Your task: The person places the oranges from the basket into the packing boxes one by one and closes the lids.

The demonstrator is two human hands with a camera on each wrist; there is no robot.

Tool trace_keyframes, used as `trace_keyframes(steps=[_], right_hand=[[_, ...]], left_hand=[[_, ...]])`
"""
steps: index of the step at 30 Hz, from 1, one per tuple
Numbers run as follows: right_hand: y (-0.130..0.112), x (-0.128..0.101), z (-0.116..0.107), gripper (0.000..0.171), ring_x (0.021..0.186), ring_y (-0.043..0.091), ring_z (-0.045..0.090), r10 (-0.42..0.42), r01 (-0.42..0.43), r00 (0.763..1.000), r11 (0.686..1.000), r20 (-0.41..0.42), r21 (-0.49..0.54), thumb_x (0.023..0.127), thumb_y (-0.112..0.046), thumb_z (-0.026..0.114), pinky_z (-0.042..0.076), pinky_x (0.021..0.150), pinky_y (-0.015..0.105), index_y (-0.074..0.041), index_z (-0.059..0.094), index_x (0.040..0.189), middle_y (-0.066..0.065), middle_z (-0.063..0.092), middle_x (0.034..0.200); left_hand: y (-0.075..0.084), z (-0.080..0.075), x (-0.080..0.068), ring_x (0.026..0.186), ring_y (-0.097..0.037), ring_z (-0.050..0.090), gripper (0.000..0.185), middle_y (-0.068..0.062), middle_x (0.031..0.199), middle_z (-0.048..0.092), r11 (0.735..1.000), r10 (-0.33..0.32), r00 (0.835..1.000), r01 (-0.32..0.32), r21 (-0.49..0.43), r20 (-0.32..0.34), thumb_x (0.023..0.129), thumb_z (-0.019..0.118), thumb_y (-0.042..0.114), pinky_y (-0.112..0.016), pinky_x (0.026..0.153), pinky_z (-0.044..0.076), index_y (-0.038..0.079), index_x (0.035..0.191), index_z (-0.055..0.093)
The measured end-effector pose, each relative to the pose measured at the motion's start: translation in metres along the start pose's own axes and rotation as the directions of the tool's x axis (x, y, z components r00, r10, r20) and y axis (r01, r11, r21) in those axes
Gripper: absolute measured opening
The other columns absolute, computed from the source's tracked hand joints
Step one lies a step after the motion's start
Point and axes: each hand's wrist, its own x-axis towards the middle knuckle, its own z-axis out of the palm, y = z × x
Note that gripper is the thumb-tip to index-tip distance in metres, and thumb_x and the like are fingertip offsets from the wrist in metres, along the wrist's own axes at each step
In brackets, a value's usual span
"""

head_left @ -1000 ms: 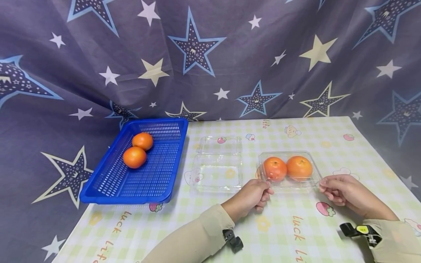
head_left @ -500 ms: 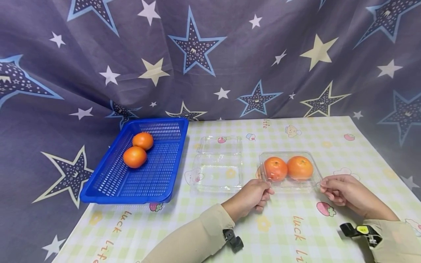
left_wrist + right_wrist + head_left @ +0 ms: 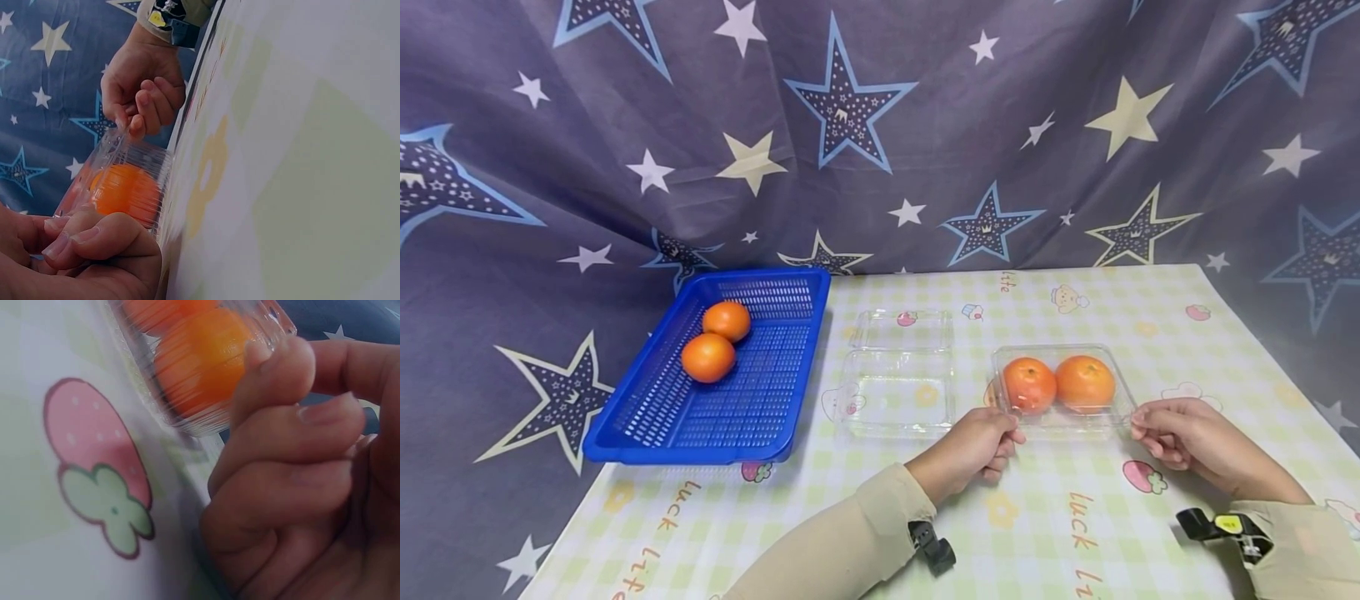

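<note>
A clear plastic clamshell box (image 3: 1060,422) stands on the table with its lid down over two orange fruits (image 3: 1085,384), which look like oranges. At the box's near left corner, my left hand (image 3: 973,446) pinches the rim between thumb and curled forefinger. My right hand (image 3: 1187,437) pinches the near right corner the same way. In the left wrist view both hands grip the rim, with one orange fruit (image 3: 125,192) behind the ribbed wall. The right wrist view shows the right fingers (image 3: 281,444) curled beside the box.
A second clear clamshell box (image 3: 898,400) lies with its lid folded back, left of the filled one. Farther left, a blue plastic basket (image 3: 760,417) holds two more orange fruits (image 3: 708,358). A starred curtain (image 3: 880,125) hangs behind the checked tablecloth (image 3: 865,508).
</note>
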Motion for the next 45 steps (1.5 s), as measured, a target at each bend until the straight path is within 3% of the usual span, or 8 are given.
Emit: trace_keyframes(steps=[19, 27, 35, 37, 39, 43, 45], right_hand=[[0.001, -0.001, -0.003, 0.027, 0.055, 0.025, 0.037, 0.023, -0.029, 0.997, 0.996, -0.07, -0.084, 0.109, -0.009, 0.043, 0.036, 0.046, 0.037, 0.008, 0.063, 0.1, -0.004, 0.058, 0.07], [0.002, -0.006, -0.01, 0.029, 0.054, 0.027, 0.037, -0.002, -0.014, 0.991, 0.993, -0.136, -0.119, 0.109, -0.01, 0.044, 0.039, 0.046, 0.038, 0.01, 0.062, 0.1, -0.003, 0.057, 0.07], [0.001, -0.018, -0.025, 0.033, 0.056, 0.009, 0.049, 0.043, -0.093, 0.967, 0.977, -0.25, -0.193, 0.11, -0.018, 0.046, 0.047, 0.051, 0.035, 0.009, 0.063, 0.103, -0.004, 0.058, 0.071], [0.0, -0.021, -0.029, 0.034, 0.056, 0.009, 0.05, 0.045, -0.105, 0.962, 0.971, -0.27, -0.213, 0.11, -0.019, 0.046, 0.046, 0.051, 0.035, 0.009, 0.064, 0.103, -0.004, 0.059, 0.071], [0.001, -0.023, -0.032, 0.034, 0.057, 0.009, 0.05, 0.047, -0.114, 0.956, 0.969, -0.289, -0.221, 0.11, -0.018, 0.046, 0.046, 0.051, 0.034, 0.008, 0.065, 0.102, -0.003, 0.059, 0.071], [0.002, -0.025, -0.034, 0.034, 0.058, 0.008, 0.052, 0.05, -0.118, 0.95, 0.972, -0.309, -0.204, 0.11, -0.019, 0.047, 0.047, 0.052, 0.033, 0.008, 0.065, 0.1, -0.004, 0.06, 0.071], [0.002, -0.026, -0.036, 0.033, 0.058, 0.008, 0.053, 0.034, -0.097, 0.954, 0.975, -0.296, -0.201, 0.11, -0.018, 0.047, 0.047, 0.052, 0.032, 0.008, 0.065, 0.099, -0.004, 0.06, 0.071]], left_hand=[[0.001, 0.003, 0.0, 0.046, -0.006, 0.025, 0.024, 0.006, 0.058, 0.033, 1.0, 0.011, 0.999, -0.011, 0.009, -0.035, 0.106, 0.046, 0.02, -0.022, 0.042, 0.02, 0.009, 0.087, 0.057], [0.002, 0.004, -0.003, 0.047, -0.007, 0.026, 0.022, 0.004, 0.06, 0.036, 0.996, 0.026, 1.0, -0.025, 0.091, -0.009, 0.109, 0.046, 0.023, -0.022, 0.043, 0.021, 0.006, 0.099, 0.057], [0.006, 0.012, -0.008, 0.048, -0.011, 0.03, 0.015, 0.001, 0.063, 0.044, 0.976, 0.04, 0.999, -0.04, 0.213, 0.003, 0.106, 0.052, 0.02, -0.025, 0.044, 0.025, 0.009, 0.096, 0.053], [0.009, 0.014, -0.012, 0.047, -0.012, 0.034, 0.016, 0.0, 0.063, 0.047, 0.956, 0.057, 0.998, -0.055, 0.287, 0.001, 0.106, 0.054, 0.023, -0.026, 0.044, 0.028, 0.01, 0.096, 0.056], [0.014, 0.014, -0.017, 0.049, -0.012, 0.038, 0.017, 0.0, 0.064, 0.052, 0.912, 0.089, 0.996, -0.081, 0.402, 0.0, 0.106, 0.056, 0.028, -0.026, 0.047, 0.032, 0.014, 0.097, 0.059], [0.024, 0.008, -0.028, 0.052, -0.012, 0.049, 0.013, 0.002, 0.066, 0.06, 0.777, 0.164, 0.986, -0.149, 0.612, 0.031, 0.104, 0.059, 0.032, -0.026, 0.053, 0.039, 0.022, 0.096, 0.062], [0.029, 0.001, -0.033, 0.053, -0.012, 0.054, 0.01, 0.002, 0.068, 0.063, 0.722, 0.209, 0.976, -0.192, 0.665, 0.055, 0.103, 0.059, 0.03, -0.025, 0.053, 0.042, 0.023, 0.096, 0.062]])
